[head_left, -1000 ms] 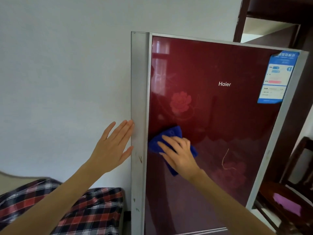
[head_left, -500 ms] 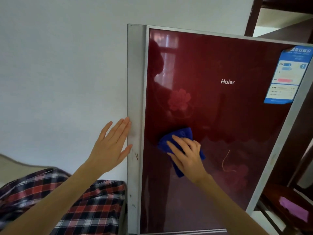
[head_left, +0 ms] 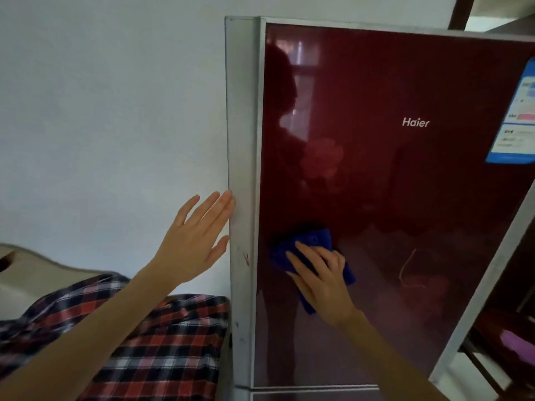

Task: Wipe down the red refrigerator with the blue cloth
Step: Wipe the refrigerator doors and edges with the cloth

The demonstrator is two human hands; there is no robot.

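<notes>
The fridge [head_left: 405,198] is standing by the white wall [head_left: 101,111], showing its shiny red front. The right hand [head_left: 324,279] is pressing the cloth [head_left: 318,241] flat on the fridge, low down and near the left side of the red part. Its fingers are lying spread out on top of the cloth, only a little bent, and they are not wrapping round it. Blue bits of the cloth are sticking out above the fingers and below the palm.

The left hand [head_left: 194,241] is reaching out wide open, with its fingers straight and close together. Its fingertips are touching the grey edge [head_left: 241,140] of the fridge, just left of the red part. It is holding nothing.

A white name [head_left: 415,122] is showing higher up on the fridge, and a blue and white sticker [head_left: 518,125] is sitting near the top right. A checked blanket [head_left: 162,342] is lying under the left arm, right beside the fridge. Something purple [head_left: 518,345] is lying on a dark seat at the lower right, too blurry to tell what it is
</notes>
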